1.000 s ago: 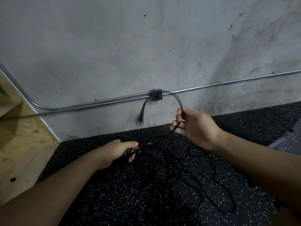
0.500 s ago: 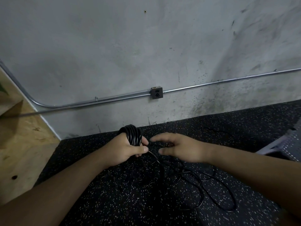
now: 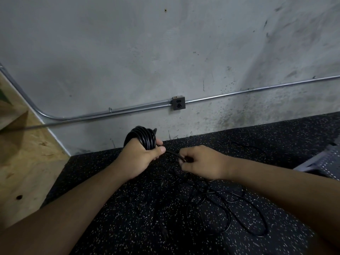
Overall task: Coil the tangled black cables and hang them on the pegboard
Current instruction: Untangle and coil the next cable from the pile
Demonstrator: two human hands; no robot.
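Head view: 1 dark wall outlet (image 3: pixel 178 103) sits on a grey concrete wall (image 3: pixel 165 52), with a metal conduit (image 3: pixel 257 90) running out from both of its sides. All places below are given from that outlet.

Straight below the outlet and slightly left, the left hand (image 3: pixel 141 159) grips a coil of black cable (image 3: pixel 145 137). The fingers are curled round the bundled turns and the thumb presses across their front. The coil stands up above the fist, its top reaching the foot of the wall.

Below the outlet and slightly right, the right hand (image 3: pixel 200 162) pinches 1 strand of the same cable (image 3: pixel 172 153) between thumb and curled fingers. That short strand runs taut from the left thumb to the right fingertips, and the 2 hands are near each other but apart.

Further below the outlet and to its right, the loose cable loops (image 3: pixel 229 220) lie tangled on the black speckled floor mat (image 3: pixel 147 227), spreading under the right forearm. Thin strands also trail beneath both hands, but how they cross is hard to tell against the dark mat.

Far left of the outlet and lower, a plywood surface (image 3: pixel 27 162) meets the mat's edge. Far right of the outlet and lower, a grey perforated panel (image 3: pixel 327 159) shows at the frame edge.
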